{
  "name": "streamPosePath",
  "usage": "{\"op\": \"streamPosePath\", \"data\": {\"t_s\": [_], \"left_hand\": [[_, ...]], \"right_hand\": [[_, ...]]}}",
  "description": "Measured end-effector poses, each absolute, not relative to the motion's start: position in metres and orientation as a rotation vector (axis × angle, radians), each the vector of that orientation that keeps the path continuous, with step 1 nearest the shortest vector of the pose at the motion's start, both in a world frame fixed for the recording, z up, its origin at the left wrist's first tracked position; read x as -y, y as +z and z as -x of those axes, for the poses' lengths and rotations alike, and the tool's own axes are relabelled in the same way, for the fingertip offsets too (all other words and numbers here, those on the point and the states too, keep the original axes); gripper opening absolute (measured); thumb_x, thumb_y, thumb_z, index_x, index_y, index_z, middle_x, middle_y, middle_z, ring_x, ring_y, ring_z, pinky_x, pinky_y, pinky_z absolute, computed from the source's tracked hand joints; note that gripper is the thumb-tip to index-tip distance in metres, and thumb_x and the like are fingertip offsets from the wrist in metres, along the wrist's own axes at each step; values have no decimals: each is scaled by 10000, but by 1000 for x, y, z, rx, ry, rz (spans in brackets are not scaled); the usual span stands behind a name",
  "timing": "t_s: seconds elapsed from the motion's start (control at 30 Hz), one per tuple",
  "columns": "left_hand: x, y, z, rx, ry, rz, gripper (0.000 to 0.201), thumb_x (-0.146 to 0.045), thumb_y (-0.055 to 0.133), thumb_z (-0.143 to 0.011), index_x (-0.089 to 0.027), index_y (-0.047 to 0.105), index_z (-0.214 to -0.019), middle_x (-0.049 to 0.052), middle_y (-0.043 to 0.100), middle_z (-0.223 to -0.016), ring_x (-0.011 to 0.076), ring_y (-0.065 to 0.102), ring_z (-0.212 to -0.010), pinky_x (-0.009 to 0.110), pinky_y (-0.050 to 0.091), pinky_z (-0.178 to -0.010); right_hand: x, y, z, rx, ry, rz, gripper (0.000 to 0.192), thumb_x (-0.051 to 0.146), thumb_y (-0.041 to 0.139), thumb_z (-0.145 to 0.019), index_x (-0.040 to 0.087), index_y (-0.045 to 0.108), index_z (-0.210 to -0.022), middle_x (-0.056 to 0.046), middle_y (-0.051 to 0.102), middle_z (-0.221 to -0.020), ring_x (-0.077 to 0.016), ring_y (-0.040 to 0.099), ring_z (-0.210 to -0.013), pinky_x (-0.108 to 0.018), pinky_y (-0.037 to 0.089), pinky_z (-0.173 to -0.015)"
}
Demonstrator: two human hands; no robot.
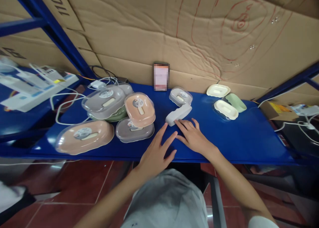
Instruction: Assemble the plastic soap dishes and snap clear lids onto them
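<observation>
A light grey, shallow plastic piece (178, 115), seemingly tipped on its side, lies in front of me on the blue table (214, 141). My right hand (193, 135) is open, its fingertips at the near edge of the grey piece. My left hand (158, 150) is open too, fingers spread, with one fingertip at the piece's left end. Whether the fingertips press on it I cannot tell. Just behind it sits a small grey box with a clear lid (181, 96).
At left stand several lidded boxes, among them a peach box (140, 110) and a grey one (103, 101). A phone (160, 76) leans on the cardboard wall (129, 32). At right lie cream trays (226, 109) and a green one (236, 102). A power strip (37, 91) stands far left.
</observation>
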State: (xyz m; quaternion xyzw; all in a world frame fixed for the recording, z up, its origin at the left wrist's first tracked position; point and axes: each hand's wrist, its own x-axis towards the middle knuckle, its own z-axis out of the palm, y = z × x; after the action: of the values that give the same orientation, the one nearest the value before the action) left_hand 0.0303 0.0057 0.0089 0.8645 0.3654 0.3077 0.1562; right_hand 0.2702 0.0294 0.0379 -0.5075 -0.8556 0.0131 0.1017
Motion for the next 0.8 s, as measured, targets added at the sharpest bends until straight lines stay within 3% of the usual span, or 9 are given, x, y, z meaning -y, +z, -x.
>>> {"op": "streamPosePath", "data": {"t_s": [0.07,0.17,0.27,0.37,0.5,0.63,0.73,0.8], "left_hand": [[-6,9,-30,-1048,910,-2474,698,-241,634,-1033,-280,351,-1669,171,152,-1800,392,303,-1639,580,462,-1242],[-6,8,-31,-1080,939,-2459,712,-230,638,-1029,-297,341,-1672,160,171,-1797,386,316,-1634,583,455,-1247],[-5,7,-32,-1106,927,-2445,696,-238,627,-1039,-288,340,-1672,164,179,-1793,374,363,-1611,565,472,-1237],[-5,6,-32,-1132,913,-2431,663,-249,622,-1045,-282,368,-1657,164,217,-1778,361,405,-1587,550,483,-1230],[-5,6,-31,-1159,979,-2428,641,-233,628,-1037,-254,399,-1636,180,261,-1752,360,412,-1580,548,479,-1230],[-6,7,-31,-1120,960,-2565,619,-225,631,-1030,-257,441,-1618,178,224,-1772,407,314,-1622,600,425,-1253],[-8,7,-32,-1049,850,-2661,496,-242,601,-1053,-242,530,-1545,160,381,-1715,387,398,-1578,603,431,-1246],[-9,7,-32,-1030,801,-2657,364,-257,582,-1068,-212,611,-1428,147,519,-1616,362,490,-1505,582,474,-1212]], "right_hand": [[-34,40,-264,2523,16,1523,610,488,414,-1132,201,371,-1669,-189,643,-1463,-345,585,-1369,-680,292,-1244],[-39,44,-259,2484,-35,1522,565,470,414,-1133,199,440,-1629,-180,653,-1452,-339,595,-1347,-593,356,-1217],[-51,46,-254,2420,-73,1675,617,485,444,-1123,140,421,-1634,-211,697,-1391,-349,659,-1260,-490,482,-1075],[-68,49,-247,2400,-120,1885,621,494,488,-1107,102,481,-1589,-228,772,-1212,-355,733,-1092,-460,520,-967],[-73,65,-241,2407,-139,1916,416,448,498,-1112,129,713,-1271,-192,796,-1093,-316,748,-1022,-419,517,-936],[-52,86,-238,2461,70,1814,378,470,534,-1106,198,772,-996,-94,792,-990,-245,746,-932,-349,517,-847],[-40,94,-253,2468,255,1608,392,446,484,-1130,234,793,-1017,-66,793,-1032,-219,742,-985,-341,528,-885],[-40,93,-283,2380,205,1530,368,418,458,-1139,255,788,-1154,-71,793,-1142,-224,730,-1083,-367,534,-970]]}}
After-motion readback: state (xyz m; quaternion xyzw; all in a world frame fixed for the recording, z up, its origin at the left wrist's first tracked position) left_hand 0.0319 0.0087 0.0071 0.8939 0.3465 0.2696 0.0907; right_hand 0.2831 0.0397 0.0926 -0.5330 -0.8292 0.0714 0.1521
